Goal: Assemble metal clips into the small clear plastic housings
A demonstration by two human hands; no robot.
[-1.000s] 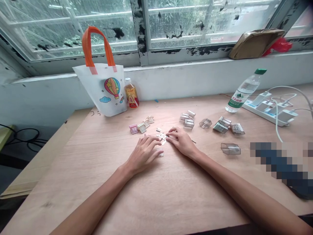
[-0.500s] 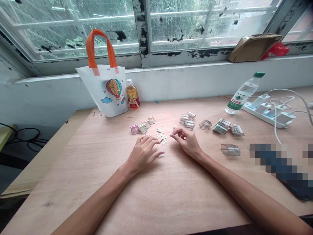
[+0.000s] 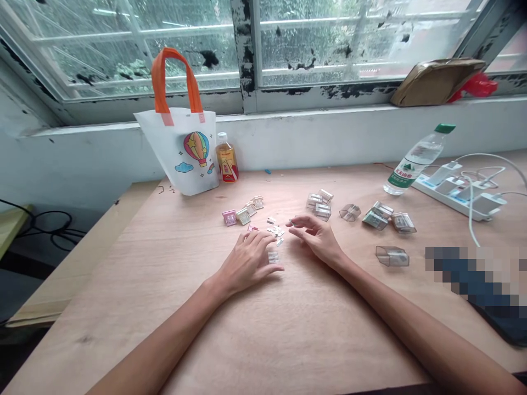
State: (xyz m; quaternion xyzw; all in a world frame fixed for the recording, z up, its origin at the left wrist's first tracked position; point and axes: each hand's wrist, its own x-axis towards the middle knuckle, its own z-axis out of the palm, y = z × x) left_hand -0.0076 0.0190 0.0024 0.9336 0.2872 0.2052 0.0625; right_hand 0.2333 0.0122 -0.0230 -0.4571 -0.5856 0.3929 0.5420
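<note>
My left hand [image 3: 250, 258] rests on the wooden table [image 3: 263, 340], palm down with its fingers spread. A clear plastic piece [image 3: 273, 257] lies between its thumb and forefinger, and a pink piece [image 3: 252, 228] shows just beyond its fingertips. My right hand [image 3: 315, 236] is curled at the right, its thumb and forefinger apart; a tiny greenish item [image 3: 292, 222] shows at the forefinger tip, too small to name. Small metal pieces [image 3: 275, 230] lie between the hands. Further back sit a pink sharpener-like part [image 3: 229, 218] and several cream ones [image 3: 244, 216].
Several smoky transparent cases [image 3: 317, 204] lie behind and right of my right hand, one [image 3: 392, 256] nearer. A white bag [image 3: 181, 159], a tea bottle [image 3: 227, 159], a water bottle [image 3: 415, 162] and a power strip [image 3: 453, 195] stand at the back. A blurred dark object [image 3: 481, 291] is at right.
The view has shifted slightly, moving the scene rightward. My left thumb has moved away from the clear piece, which shows more fully. The pink piece beyond my left fingers is now visible.
</note>
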